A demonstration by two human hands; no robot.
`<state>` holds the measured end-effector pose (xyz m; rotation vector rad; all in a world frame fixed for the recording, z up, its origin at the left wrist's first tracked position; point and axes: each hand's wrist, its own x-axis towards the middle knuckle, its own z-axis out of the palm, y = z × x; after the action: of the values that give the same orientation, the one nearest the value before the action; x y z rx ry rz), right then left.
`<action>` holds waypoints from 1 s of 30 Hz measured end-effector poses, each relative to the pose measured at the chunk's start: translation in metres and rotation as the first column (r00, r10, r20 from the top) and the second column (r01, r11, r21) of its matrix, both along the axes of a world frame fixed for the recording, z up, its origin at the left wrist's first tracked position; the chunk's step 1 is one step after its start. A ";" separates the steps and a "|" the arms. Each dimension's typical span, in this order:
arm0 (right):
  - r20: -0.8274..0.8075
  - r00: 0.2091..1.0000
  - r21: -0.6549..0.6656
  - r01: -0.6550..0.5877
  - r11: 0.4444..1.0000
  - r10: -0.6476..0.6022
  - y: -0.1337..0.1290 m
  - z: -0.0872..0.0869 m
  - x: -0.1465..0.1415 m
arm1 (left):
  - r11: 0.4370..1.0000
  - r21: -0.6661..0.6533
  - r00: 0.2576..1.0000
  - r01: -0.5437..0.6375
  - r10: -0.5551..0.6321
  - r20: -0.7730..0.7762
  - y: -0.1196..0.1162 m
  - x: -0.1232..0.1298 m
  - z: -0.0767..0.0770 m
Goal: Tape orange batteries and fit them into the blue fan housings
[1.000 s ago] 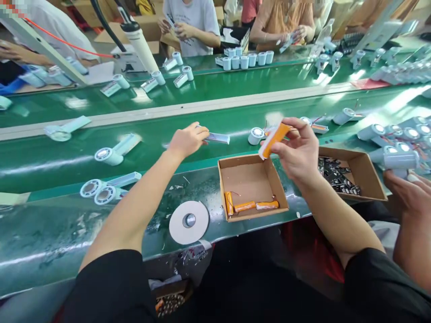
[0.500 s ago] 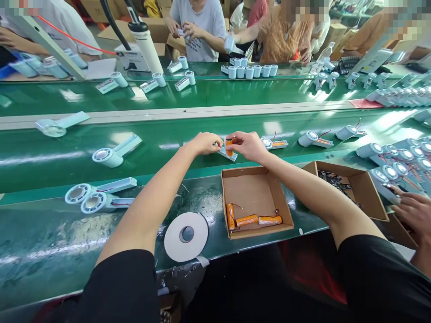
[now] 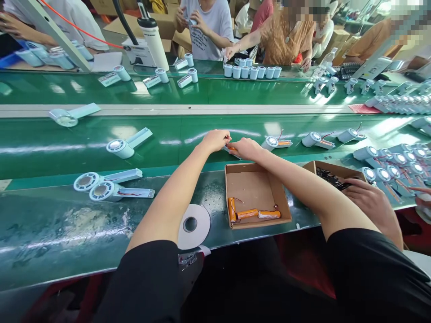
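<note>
In the middle of the green belt, my left hand (image 3: 216, 141) is closed around a light-blue handheld fan, mostly hidden by the fingers. Its open handle (image 3: 233, 154) shows below the two hands. My right hand (image 3: 248, 148) pinches an orange battery (image 3: 231, 148) against this handle, and only a small part of the battery shows. Just below my right wrist stands a cardboard box (image 3: 257, 168) with several orange wired batteries (image 3: 247, 214) along its near side.
A white tape roll (image 3: 202, 228) lies by my left forearm. Light-blue fans (image 3: 120, 148) lie on the left, and others with batteries (image 3: 271, 143) to the right. A co-worker's hand (image 3: 372, 204) reaches to a second box (image 3: 311, 168) of black parts. People sit across the belt.
The battery, upright in my right hand before, is now lowered and lies against the fan's handle. My hands have come closer together. A co-worker's hand has moved to the box of black parts.
</note>
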<state>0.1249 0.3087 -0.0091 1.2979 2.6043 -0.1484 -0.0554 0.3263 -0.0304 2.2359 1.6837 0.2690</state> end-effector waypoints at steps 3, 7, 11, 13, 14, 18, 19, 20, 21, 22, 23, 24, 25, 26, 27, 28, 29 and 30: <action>0.053 0.999 -0.019 0.000 1.000 0.001 0.003 0.007 -0.010 | 1.000 0.008 1.000 -0.002 0.002 0.015 0.003 0.008 0.005; 0.030 0.999 -0.016 0.025 1.000 -0.024 -0.010 0.040 0.001 | 0.997 0.072 0.999 -0.038 0.037 0.022 -0.026 0.015 0.030; -0.323 0.945 0.060 -0.027 0.998 0.045 -0.077 0.065 0.048 | 0.934 0.355 0.991 0.042 -0.085 0.107 -0.147 -0.013 0.044; -0.371 0.921 -0.077 -0.157 0.985 0.118 -0.120 0.062 0.071 | 0.926 0.372 0.984 0.065 -0.121 0.130 -0.228 -0.039 0.036; -0.339 0.930 -0.165 -0.210 0.964 0.145 -0.139 0.056 0.079 | 0.930 0.359 0.984 0.074 -0.127 0.128 -0.265 -0.052 0.028; -0.161 0.949 -0.329 -0.311 0.892 0.271 -0.177 0.025 0.080 | 0.948 0.282 0.989 0.146 -0.142 -0.037 -0.358 -0.091 -0.009; -0.141 0.942 -0.343 -0.335 0.878 0.304 -0.176 0.020 0.077 | 0.951 0.266 0.987 0.156 -0.138 -0.083 -0.368 -0.096 -0.016; -0.129 0.939 -0.353 -0.344 0.870 0.319 -0.174 0.018 0.074 | 0.953 0.260 0.985 0.156 -0.130 -0.113 -0.375 -0.098 -0.021; -0.131 0.941 -0.354 -0.337 0.872 0.311 -0.169 0.018 0.074 | 0.953 0.264 0.985 0.148 -0.119 -0.124 -0.381 -0.100 -0.022; -0.152 0.949 -0.349 -0.314 0.883 0.277 -0.164 0.020 0.076 | 0.951 0.278 0.987 0.136 -0.106 -0.119 -0.387 -0.099 -0.021; -0.208 0.953 -0.344 -0.283 0.895 0.221 -0.160 0.023 0.081 | 0.945 0.304 0.991 0.118 -0.090 -0.104 -0.392 -0.098 -0.018; -0.304 0.942 -0.348 -0.252 0.903 0.146 -0.157 0.027 0.087 | 0.934 0.345 0.994 0.094 -0.070 -0.084 -0.399 -0.096 -0.013; -0.439 0.897 -0.366 -0.234 0.901 0.055 -0.157 0.031 0.095 | 0.916 0.396 0.997 0.069 -0.048 -0.063 -0.406 -0.093 -0.008; -0.583 0.811 -0.404 -0.238 0.883 -0.049 -0.159 0.033 0.102 | 0.892 0.449 0.999 0.045 -0.028 -0.044 -0.413 -0.089 -0.004; -0.702 0.695 -0.450 -0.263 0.853 -0.157 -0.166 0.033 0.109 | 0.868 0.495 0.999 0.028 -0.015 -0.031 -0.420 -0.085 0.000; -0.778 0.572 -0.489 -0.290 0.823 -0.261 -0.177 0.032 0.113 | 0.848 0.529 1.000 0.018 -0.007 -0.023 -0.426 -0.080 0.001; -0.817 0.459 -0.513 -0.307 0.801 -0.348 -0.191 0.030 0.115 | 0.835 0.550 1.000 0.014 -0.004 -0.020 -0.431 -0.074 0.001; -0.833 0.374 -0.527 -0.309 0.792 -0.409 -0.208 0.027 0.114 | 0.828 0.560 1.000 0.016 -0.004 -0.022 -0.435 -0.069 0.000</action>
<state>0.2390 0.1006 0.0182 1.1576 2.7219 -2.1995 -0.1242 -0.1084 -0.0304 2.6537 1.7688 0.8426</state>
